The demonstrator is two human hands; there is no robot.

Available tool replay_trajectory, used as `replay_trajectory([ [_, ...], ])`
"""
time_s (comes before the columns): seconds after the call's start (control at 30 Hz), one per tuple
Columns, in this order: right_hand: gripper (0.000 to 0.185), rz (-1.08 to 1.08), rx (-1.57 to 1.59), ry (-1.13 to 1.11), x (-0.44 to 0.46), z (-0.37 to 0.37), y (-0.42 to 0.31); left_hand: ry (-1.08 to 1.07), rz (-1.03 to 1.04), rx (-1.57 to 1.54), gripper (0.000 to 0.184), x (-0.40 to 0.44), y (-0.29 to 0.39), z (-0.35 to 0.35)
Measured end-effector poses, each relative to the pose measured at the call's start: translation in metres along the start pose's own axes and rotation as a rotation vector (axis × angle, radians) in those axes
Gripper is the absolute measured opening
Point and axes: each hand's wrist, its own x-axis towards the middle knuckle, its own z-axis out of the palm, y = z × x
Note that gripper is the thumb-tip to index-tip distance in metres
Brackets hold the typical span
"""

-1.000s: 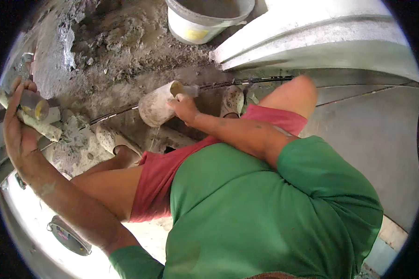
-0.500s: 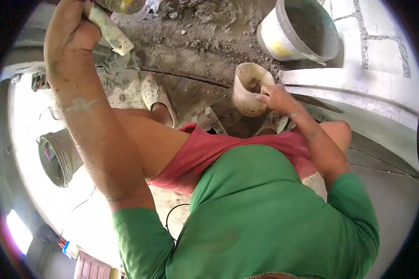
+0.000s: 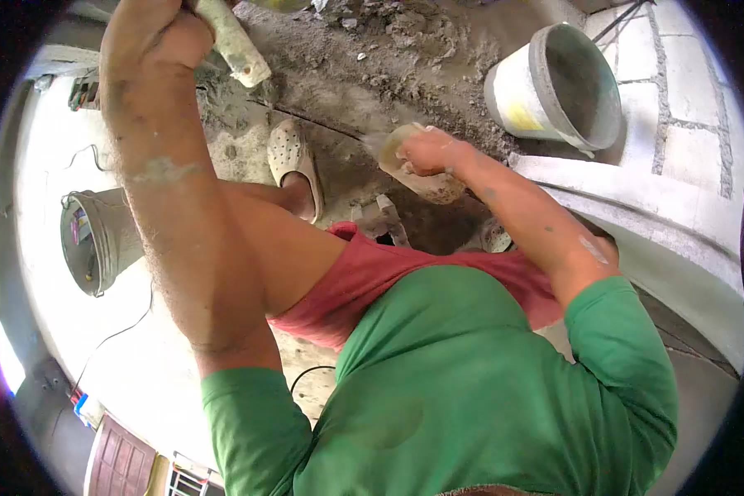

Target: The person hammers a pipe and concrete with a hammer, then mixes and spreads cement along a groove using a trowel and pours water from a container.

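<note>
My right hand is closed on the rim of a small, dirty off-white pail, which is tilted on its side above the muddy ground. At its mouth is a greyish blur, seemingly liquid spilling out to the left. My left hand is raised at the top left, wrapped round a pale, crusted thick stick; its fingers are partly hidden and the stick's far end is out of sight. Wet grey mortar-like mix covers the ground beyond the pail.
A large white bucket with a grey rim leans at the upper right, beside a block wall. To the left stands a grey bucket with things inside. A pale clog is on my left foot. A thin cable runs at the left.
My right hand has moved left and tipped the small pail from upright onto a slant to the left. My left hand, still on the stick, appears slightly farther right in view.
</note>
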Motion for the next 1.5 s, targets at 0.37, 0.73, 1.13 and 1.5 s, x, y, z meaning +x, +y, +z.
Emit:
replay_trajectory([
  [0.37, 0.026, 0.075, 0.118, 0.005, -0.044, 0.027, 0.036, -0.137, -0.113, -0.102, 0.011, 0.022, -0.004, -0.003],
  [0.73, 0.03, 0.182, 0.086, -0.069, -0.093, 0.056, 0.059, -0.309, -0.264, -0.175, 0.011, 0.028, -0.008, 0.018],
  [1.13, 0.028, 0.066, -0.006, 0.192, 0.006, -0.056, 0.014, -0.013, -0.161, -0.096, 0.019, 0.04, -0.005, 0.006],
  [1.5, 0.036, 0.145, 0.014, 0.232, -0.068, 0.013, 0.054, -0.357, -0.109, -0.055, 0.012, 0.025, 0.008, -0.013],
])
